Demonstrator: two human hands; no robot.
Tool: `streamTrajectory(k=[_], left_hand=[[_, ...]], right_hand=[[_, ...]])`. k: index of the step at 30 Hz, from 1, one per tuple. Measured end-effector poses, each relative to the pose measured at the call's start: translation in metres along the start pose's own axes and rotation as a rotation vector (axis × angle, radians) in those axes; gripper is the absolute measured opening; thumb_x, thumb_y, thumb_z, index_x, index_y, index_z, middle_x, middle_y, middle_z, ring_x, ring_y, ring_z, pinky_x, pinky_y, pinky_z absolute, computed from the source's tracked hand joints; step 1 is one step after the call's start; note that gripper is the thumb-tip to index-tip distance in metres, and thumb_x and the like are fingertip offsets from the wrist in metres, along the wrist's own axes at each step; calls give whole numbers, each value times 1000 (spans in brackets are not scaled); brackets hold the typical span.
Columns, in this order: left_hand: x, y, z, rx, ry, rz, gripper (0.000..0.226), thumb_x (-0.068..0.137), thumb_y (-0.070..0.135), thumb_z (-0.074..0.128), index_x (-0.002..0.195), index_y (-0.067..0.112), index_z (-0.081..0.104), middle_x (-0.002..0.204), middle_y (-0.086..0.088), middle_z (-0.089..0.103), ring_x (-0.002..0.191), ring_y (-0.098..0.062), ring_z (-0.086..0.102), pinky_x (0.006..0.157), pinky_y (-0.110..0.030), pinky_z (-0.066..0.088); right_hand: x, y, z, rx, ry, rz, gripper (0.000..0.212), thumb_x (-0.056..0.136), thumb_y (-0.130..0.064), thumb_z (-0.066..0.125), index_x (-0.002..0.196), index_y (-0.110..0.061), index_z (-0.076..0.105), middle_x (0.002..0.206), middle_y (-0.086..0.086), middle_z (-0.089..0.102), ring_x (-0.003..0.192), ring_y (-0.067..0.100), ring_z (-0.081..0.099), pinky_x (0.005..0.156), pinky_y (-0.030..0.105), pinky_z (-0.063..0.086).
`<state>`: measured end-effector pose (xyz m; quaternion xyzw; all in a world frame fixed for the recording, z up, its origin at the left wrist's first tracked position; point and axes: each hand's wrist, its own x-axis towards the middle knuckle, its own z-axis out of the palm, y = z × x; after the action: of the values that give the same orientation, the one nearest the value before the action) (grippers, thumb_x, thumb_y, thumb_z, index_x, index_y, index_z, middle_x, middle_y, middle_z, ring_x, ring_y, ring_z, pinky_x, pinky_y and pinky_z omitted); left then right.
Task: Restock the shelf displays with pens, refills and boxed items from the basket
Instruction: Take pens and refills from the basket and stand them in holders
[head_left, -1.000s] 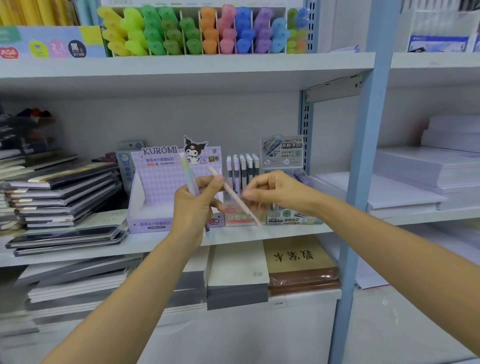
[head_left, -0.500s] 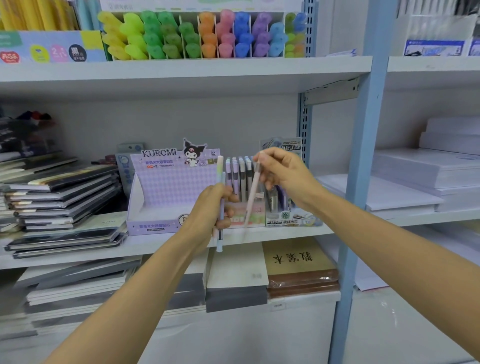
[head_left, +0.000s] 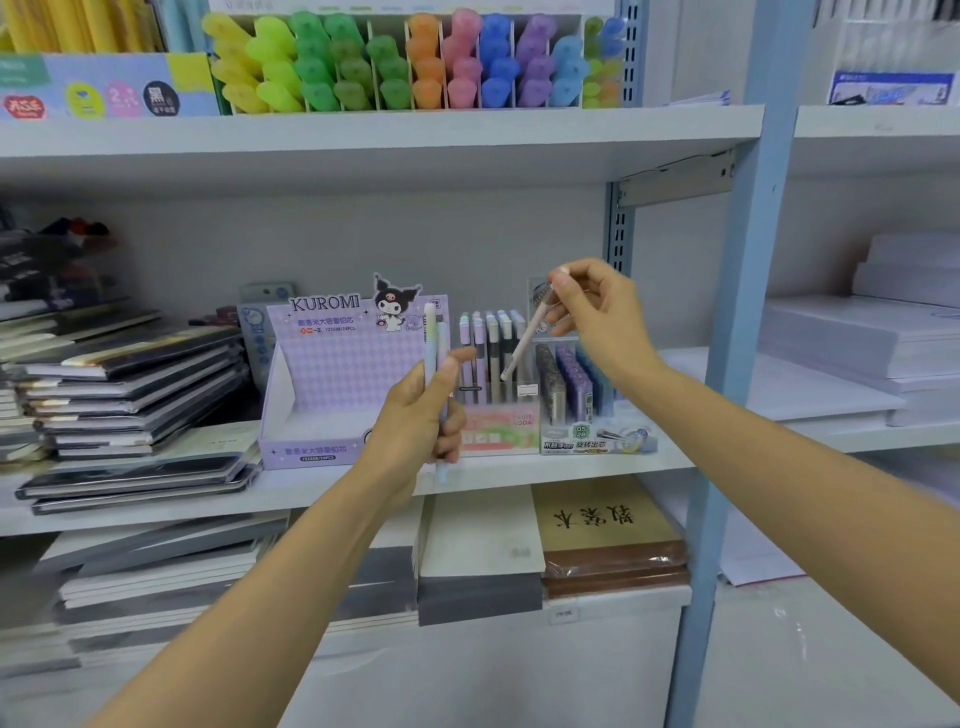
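Note:
My left hand grips two pale pastel pens upright in front of the middle shelf. My right hand pinches a pink pen by its top end; the pen slants down with its tip just above the pen display box, which holds several upright pens. To the left of that box stands a purple Kuromi display box with an open front tray. To the right a box of lead refills sits on the same shelf. No basket is in view.
Stacks of notebooks fill the shelf's left side. Coloured highlighters line the upper shelf. A blue shelf upright stands right of my right arm, with white paper stacks beyond. Books lie on the lower shelf.
My right hand has lifted the pink pen up and to the right, its tip now over the pen display box. My left hand has turned its pens more upright and shifted slightly right.

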<state>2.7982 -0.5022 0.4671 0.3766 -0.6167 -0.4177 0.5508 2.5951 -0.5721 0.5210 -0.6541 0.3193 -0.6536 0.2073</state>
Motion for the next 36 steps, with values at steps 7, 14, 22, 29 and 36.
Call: streamTrajectory(k=[7, 14, 22, 29, 36], left_hand=[[4, -5, -1, -63, 27, -115, 21, 102, 15, 37, 106, 9, 57, 55, 5, 41, 44, -9, 35, 41, -20, 30], [1, -5, -2, -22, -80, -55, 23, 102, 5, 38, 108, 4, 60, 75, -5, 67, 60, -12, 55, 52, -20, 43], [-5, -4, -4, 11, -122, -4, 28, 104, 27, 39, 109, 9, 61, 62, -3, 64, 62, -19, 67, 64, -26, 57], [-2, -6, -9, 55, -8, -72, 30, 103, 33, 44, 114, 7, 51, 59, 7, 38, 48, -9, 32, 44, -20, 31], [-2, -5, -2, -33, -18, -94, 25, 104, 24, 40, 97, 8, 58, 65, 0, 50, 51, -10, 42, 45, -21, 34]], right_hand=[[-5, 19, 8, -312, -127, -25, 16, 99, -16, 53, 103, -8, 66, 83, 4, 68, 70, 10, 65, 61, 19, 55], [-1, 11, 17, -322, -170, -43, 15, 98, -14, 54, 104, -6, 65, 80, 4, 66, 68, 12, 63, 62, 18, 54], [4, 8, 28, -434, -192, -63, 21, 99, -15, 53, 110, -2, 65, 82, 7, 67, 67, 10, 63, 62, 16, 55], [-3, 17, 21, -446, -217, -31, 18, 98, -15, 54, 107, -4, 66, 83, 6, 69, 68, 10, 64, 66, 17, 56], [-4, 23, 28, -524, -128, -99, 9, 91, -17, 66, 99, -13, 65, 92, 2, 66, 82, 14, 62, 77, 28, 52]])
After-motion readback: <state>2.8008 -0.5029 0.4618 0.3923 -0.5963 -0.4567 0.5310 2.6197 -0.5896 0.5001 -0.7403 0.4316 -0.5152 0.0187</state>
